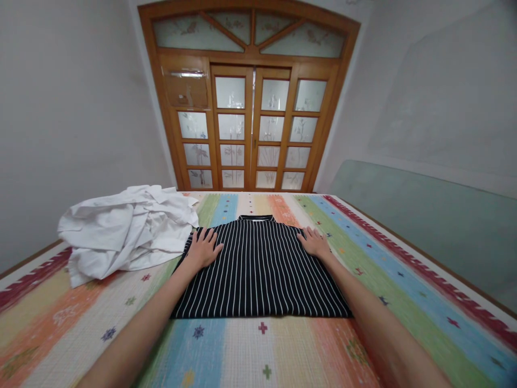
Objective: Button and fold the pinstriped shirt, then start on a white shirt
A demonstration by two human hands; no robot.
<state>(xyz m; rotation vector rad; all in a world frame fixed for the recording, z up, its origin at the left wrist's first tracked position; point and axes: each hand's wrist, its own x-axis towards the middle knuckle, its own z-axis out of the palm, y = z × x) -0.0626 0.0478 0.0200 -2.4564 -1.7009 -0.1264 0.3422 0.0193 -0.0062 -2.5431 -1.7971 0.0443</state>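
While my left hand (203,248) and right hand (315,242) rest open on the striped shirt (258,275), flat toward the far edge of the patterned cover (234,353), I should press evenly to avoid raising creases.

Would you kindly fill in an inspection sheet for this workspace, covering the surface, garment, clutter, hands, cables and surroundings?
Surface: multicoloured patterned cover.
Job's things: black-and-white striped garment, laid flat, collar at the far end.
Clutter: crumpled white cloth left of the garment.
Hands: left hand and right hand rest on the garment's upper sides, fingers spread.
Cables: nothing seen.
Surroundings: wooden doors with glass panes ahead; pale green panel at right.
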